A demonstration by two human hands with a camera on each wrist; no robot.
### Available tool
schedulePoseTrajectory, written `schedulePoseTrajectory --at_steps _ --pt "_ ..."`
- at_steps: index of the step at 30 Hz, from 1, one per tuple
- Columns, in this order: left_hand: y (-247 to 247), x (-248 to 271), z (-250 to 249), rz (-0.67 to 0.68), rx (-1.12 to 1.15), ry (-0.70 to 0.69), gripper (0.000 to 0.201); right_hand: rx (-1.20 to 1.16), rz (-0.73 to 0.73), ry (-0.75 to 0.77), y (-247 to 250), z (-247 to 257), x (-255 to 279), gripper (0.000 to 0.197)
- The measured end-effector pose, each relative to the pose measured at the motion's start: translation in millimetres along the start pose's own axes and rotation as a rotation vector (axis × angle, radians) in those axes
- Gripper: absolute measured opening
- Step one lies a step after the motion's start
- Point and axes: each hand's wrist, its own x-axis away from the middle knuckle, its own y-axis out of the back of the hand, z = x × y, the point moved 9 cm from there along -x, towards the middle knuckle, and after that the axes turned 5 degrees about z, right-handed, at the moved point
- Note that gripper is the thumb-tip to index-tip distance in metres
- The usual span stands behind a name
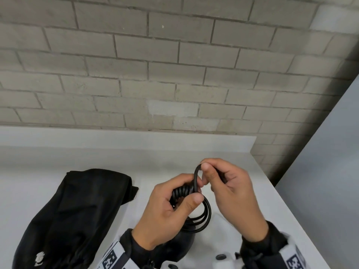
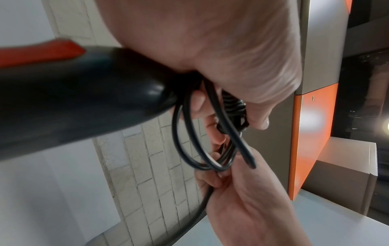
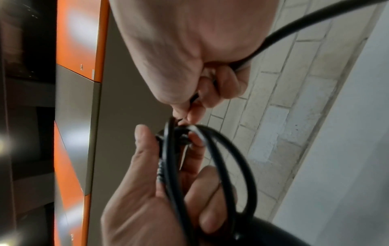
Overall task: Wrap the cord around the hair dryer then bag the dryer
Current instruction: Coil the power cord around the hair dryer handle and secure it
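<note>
Fabric of the black bag (image 1: 73, 214) lies slack on the tabletop (image 1: 174, 162) well to the left of both hands, its mouth not seen opened, so bagging is judged to be some way off. The left hand (image 1: 167, 210) is curled round the hair dryer (image 2: 69, 99) where the handle ends, with several tight turns of the cord (image 1: 202, 216) trapped under thumb and fingers and three looser loops hanging just below. That grip is best kept firm, so that the finished turns are not allowed to spring apart. Just to the right, almost touching, the right hand (image 1: 235, 193) pinches a raised loop of the cord between thumb and forefinger, while the free length is seen trailing away past its palm in the wrist views. Each new turn is best laid snug beside the last one, with light tension held throughout. The loose loops should be taken up before the plug end, not visible here, is tucked in.
</note>
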Motion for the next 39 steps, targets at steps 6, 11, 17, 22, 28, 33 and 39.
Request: schedulePoseTrajectory --at_steps 6,11,17,22,28,33,39 --pt "11 1 -1 -0.063 -0.025 -0.027 0.036 -0.035 -0.134 -0.062 -7 -9 11 0.019" --pt "16 5 2 -0.156 -0.055 -0.006 0.026 -0.084 -0.154 -0.122 -16 -20 20 0.016" --pt "18 5 0 -0.204 -0.078 -0.007 0.028 -0.185 -0.106 -0.198 -29 -30 31 0.01" --pt "21 9 -2 -0.257 -0.114 -0.026 0.015 -0.257 0.031 -0.12 -36 -22 36 0.034" --pt "28 12 -3 -0.304 -0.166 -0.045 0.019 -0.177 0.089 -0.161 -38 -31 37 0.012" --pt "25 11 -2 -0.293 -0.196 -0.044 0.03 -0.127 0.121 -0.132 -33 -33 30 0.007" --pt "21 9 -3 -0.271 -0.201 -0.032 0.032 -0.068 0.121 -0.129 -28 -36 29 0.022"
